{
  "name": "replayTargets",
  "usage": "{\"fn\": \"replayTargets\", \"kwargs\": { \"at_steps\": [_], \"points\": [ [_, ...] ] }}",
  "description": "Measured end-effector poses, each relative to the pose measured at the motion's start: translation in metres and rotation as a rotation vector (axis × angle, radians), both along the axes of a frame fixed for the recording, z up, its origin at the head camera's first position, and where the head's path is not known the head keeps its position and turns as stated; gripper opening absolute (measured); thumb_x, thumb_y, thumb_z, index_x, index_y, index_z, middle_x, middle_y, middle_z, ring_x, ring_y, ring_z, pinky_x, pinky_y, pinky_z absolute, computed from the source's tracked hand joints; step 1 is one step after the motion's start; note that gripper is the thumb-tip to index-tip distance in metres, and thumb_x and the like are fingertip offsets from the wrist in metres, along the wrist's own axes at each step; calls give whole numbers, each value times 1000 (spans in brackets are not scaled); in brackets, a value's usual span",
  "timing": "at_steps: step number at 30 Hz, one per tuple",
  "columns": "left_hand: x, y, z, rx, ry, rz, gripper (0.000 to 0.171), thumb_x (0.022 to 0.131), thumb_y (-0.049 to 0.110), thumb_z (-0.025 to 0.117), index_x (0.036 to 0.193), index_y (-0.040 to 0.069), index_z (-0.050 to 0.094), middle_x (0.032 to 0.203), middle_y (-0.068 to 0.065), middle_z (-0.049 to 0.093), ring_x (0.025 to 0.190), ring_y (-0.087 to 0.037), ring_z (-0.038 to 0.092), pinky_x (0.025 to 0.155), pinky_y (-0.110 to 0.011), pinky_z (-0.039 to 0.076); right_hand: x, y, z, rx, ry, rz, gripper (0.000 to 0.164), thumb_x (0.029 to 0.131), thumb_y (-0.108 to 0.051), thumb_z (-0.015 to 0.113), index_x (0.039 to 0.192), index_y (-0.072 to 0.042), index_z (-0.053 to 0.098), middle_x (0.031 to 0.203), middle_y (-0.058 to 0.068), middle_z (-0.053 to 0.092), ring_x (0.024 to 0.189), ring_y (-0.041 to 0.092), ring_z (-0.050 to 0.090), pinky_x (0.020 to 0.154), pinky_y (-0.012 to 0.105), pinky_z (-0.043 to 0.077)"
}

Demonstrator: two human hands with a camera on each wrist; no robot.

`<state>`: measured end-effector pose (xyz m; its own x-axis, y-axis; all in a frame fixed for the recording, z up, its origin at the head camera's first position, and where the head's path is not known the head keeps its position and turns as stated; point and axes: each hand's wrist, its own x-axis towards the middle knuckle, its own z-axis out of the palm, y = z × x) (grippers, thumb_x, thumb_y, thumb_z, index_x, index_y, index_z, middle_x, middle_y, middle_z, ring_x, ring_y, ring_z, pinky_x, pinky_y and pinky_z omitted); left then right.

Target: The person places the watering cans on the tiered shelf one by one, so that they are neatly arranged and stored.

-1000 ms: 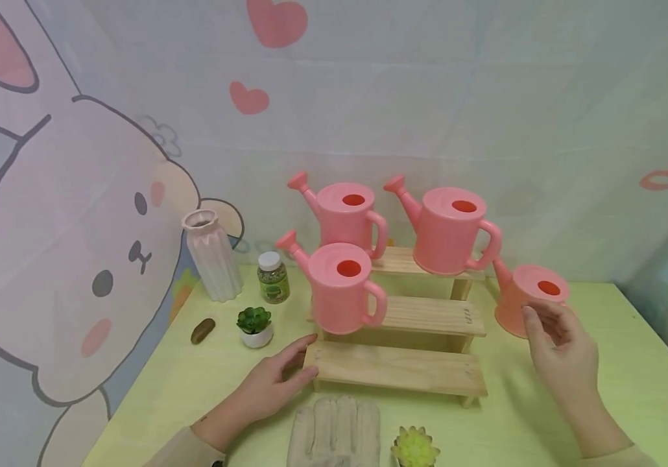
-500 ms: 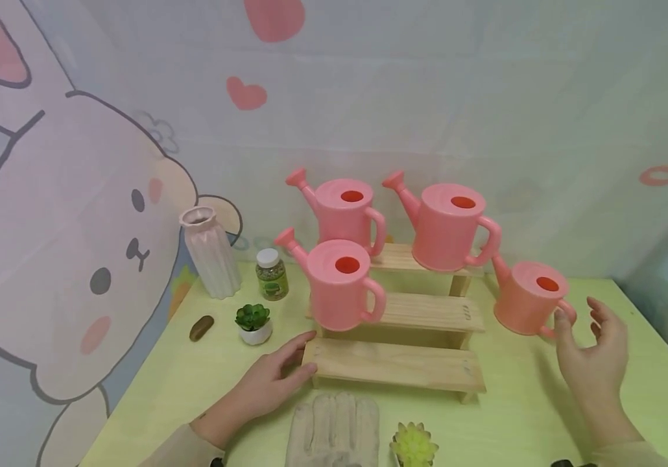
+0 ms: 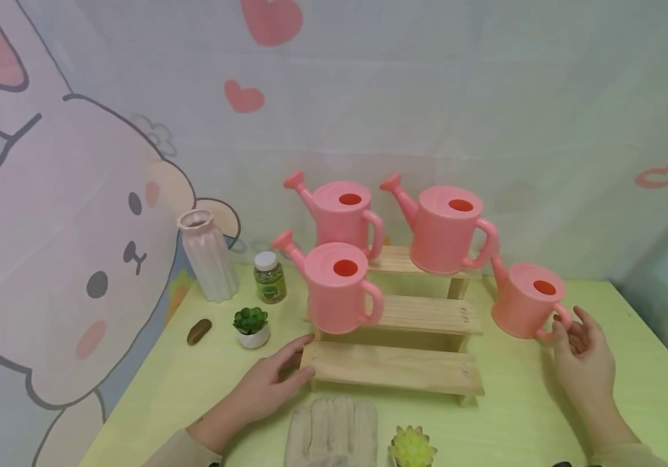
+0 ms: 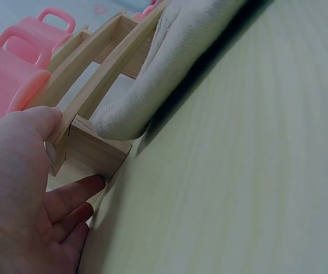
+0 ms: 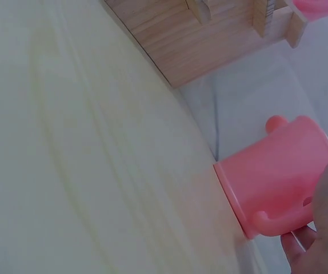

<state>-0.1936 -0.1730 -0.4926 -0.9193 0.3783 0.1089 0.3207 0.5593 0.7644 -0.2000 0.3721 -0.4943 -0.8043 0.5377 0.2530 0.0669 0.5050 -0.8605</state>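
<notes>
My right hand [image 3: 586, 360] is at the handle of the rightmost pink watering can [image 3: 522, 305], thumb on one side and fingers on the other. This watering can [image 5: 278, 174] stands upright on the table, spout pointing back left. My left hand [image 3: 264, 383] grips the left end of a three-tier wooden stand [image 3: 392, 368] at its lowest step. In the left wrist view, the thumb of the left hand [image 4: 15, 171] lies on the board and its fingers reach beside the leg. Two pink watering cans [image 3: 446, 230] [image 3: 340, 224] occupy the top step; another watering can [image 3: 336, 292] sits on the middle step at left.
Left of the stand are a white vase [image 3: 210, 259], a lidded jar [image 3: 270, 279], a small potted succulent [image 3: 251, 326] and a brown stone-like piece [image 3: 199, 331]. In front lie grey-white gloves [image 3: 332, 434] beside a yellow-green succulent [image 3: 412, 446]. A printed curtain [image 3: 544, 97] hangs behind.
My right hand has moved from in front of the rightmost watering can, out to its right, then back in onto the handle. The left hand has stayed on the stand.
</notes>
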Motion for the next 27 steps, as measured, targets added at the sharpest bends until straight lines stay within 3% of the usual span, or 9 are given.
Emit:
{"fn": "replayTargets", "kwargs": {
  "at_steps": [3,7,15,22,24,27],
  "points": [
    [0,0,1,1,-6,-7,56,99,54,61,151,50,40,139,5,66,128,-10,64,112,-50,46,1,-1,0,28,-14,-18,54,103,-36,58,154,-21,46,131,6,69,88,-26,49,77,-5,41],
    [0,1,1,-3,-7,-8,56,99,54,60,151,50,39,140,5,66,128,-10,64,111,-50,47,1,-1,-1,64,-57,-31,50,105,-37,54,152,-19,50,137,14,67,86,-26,46,75,-4,39],
    [1,1,3,-11,-11,8,56,99,55,61,150,52,39,140,3,66,128,-11,64,112,-50,46,1,-4,1,162,-91,-14,44,106,-34,51,145,-14,57,131,17,68,84,-19,44,73,8,39],
    [1,1,2,-15,-12,11,56,99,55,60,150,52,39,141,2,66,128,-12,64,112,-51,46,3,-5,3,141,-103,-42,40,104,-29,56,140,-13,63,130,18,70,81,-18,45,69,5,41],
    [1,1,2,-16,-11,11,56,99,55,60,150,52,39,140,2,66,128,-12,64,112,-51,46,3,-5,3,139,-112,-57,39,103,-29,58,139,-15,65,130,16,71,82,-15,49,69,7,42],
    [0,1,1,-16,-4,5,56,99,55,60,151,51,39,141,1,66,128,-13,64,112,-51,46,3,-5,7,101,-151,-67,41,103,-35,58,142,-22,63,134,10,70,99,-5,61,79,9,46]
  ]
}}
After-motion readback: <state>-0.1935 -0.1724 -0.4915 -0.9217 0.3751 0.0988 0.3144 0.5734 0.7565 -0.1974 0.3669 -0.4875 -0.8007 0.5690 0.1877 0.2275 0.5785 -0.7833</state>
